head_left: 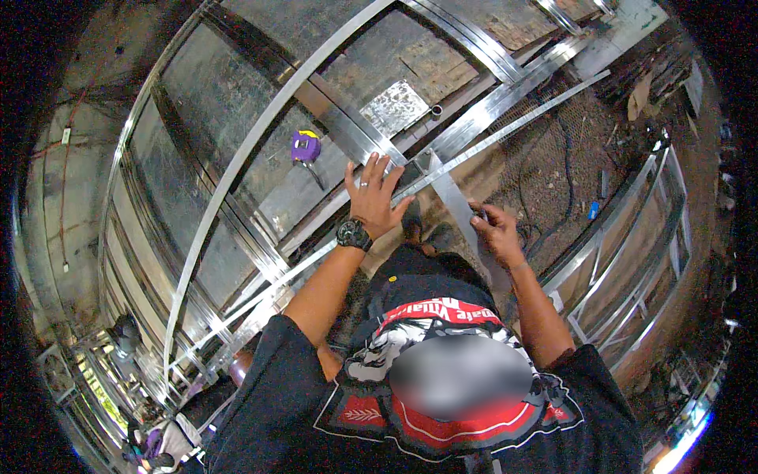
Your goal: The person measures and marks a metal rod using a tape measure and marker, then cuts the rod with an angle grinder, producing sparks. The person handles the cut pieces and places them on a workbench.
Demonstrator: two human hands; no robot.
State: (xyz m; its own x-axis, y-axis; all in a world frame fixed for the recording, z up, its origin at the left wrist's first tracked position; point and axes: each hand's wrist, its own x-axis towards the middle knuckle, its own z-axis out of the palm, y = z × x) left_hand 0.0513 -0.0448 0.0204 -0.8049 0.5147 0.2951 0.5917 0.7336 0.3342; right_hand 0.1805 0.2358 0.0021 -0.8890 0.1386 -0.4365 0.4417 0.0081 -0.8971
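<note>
My left hand (375, 193) lies with fingers spread on the silvery metal frame (343, 118), where its bars meet. A long, thin, pale metal bar (545, 108) runs diagonally across the frame's near edge, passing beside that hand's thumb. My right hand (497, 231) is closed, thumb and forefinger pinched at the edge of a flat grey metal strip (454, 197). This strip slants from the long bar toward my body; its lower part is partly hidden by the hand. Something small and dark shows at the right fingertips, too small to name. A purple and yellow tape measure (305, 148) rests left of my left hand.
A paint-spotted square plate (395, 108) lies on the dark panel surface, near a small round tube end (437, 110). Another metal frame (632, 245) stands at the right. A black cable (567, 174) and a blue object (593, 210) lie on the littered ground.
</note>
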